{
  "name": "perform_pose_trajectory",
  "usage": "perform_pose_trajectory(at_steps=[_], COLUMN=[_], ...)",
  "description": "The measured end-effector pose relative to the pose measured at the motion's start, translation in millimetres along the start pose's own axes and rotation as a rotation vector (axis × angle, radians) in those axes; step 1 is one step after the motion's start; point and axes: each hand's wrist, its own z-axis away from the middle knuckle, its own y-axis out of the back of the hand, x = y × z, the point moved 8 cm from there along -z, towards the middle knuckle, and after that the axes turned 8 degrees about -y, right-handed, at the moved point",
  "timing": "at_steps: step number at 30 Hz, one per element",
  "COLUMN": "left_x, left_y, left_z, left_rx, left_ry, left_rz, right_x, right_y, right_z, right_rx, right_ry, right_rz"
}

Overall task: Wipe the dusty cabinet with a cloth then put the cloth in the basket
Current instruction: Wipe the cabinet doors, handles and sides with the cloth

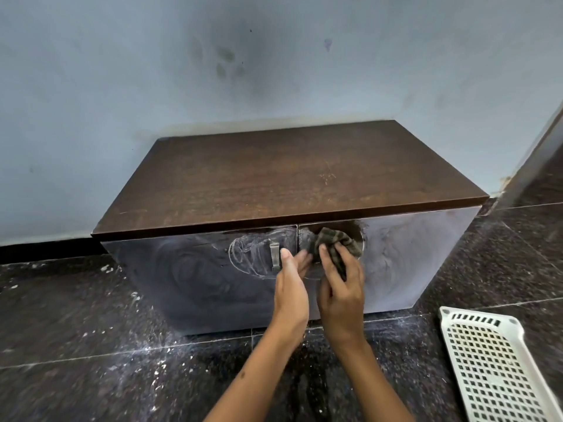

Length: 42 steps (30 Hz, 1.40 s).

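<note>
You are mid-wipe: your right hand (341,287) pinches the checked cloth (336,243) against the cabinet (213,287) door's upper edge while your left hand (291,283) rests straight-fingered beside it, so sweep the dusty front before reaching for the basket (493,367).

Both bare forearms reach in from the near edge, side by side; the left hand (292,281) extends straight fingers forward; the right hand (341,287) curls its fingers, pinching something at the fingertips.

Cabinet (292,175) top matt wood; doors (198,269) glossy, perhaps laminate.
</note>
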Motion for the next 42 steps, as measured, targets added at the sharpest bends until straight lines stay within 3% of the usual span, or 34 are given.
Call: perform_pose_trajectory(at_steps=[3,7,11,22,26,30,34,39,42], left_x=[-2.5,-7.6,-8.5,-1.7,0.6,0.9,8.0,11.3,20.9], left_y=[-4.0,-2.7,3.9,4.1,-2.9,-7.1,1.3,25.4,33.3], left_z=[-4.8,-5.0,-7.5,-10.5,-7.5,-4.7,-4.0,-1.4,9.8], left_rx=[0.012,0.08,0.124,0.075,0.006,-0.029,0.042,0.232,0.311], left_ry=[0.075,0.11,0.093,0.073,0.109,0.138,0.108,0.104,0.105], left_rz=[0.114,0.19,0.127,0.078,0.059,0.063,0.092,0.047,0.006], right_x=[0.3,-15.3,3.4,13.0,7.8,-18.5,-13.7,-16.5,-49.4], right_y=[5.4,-13.0,-16.2,-14.4,-1.8,0.0,-9.5,-2.7,-1.0], right_z=[-2.9,5.1,26.7,43.6,46.5,14.7,12.6,25.1,20.3], right_rx=[0.07,-0.047,-0.059,-0.076,0.009,-0.019,-0.085,0.04,0.052], right_ry=[-0.105,0.104,0.089,-0.037,-0.177,-0.049,-0.006,-0.214,-0.052], right_rz=[-0.086,0.064,0.07,0.001,-0.1,-0.051,0.063,-0.094,-0.143])
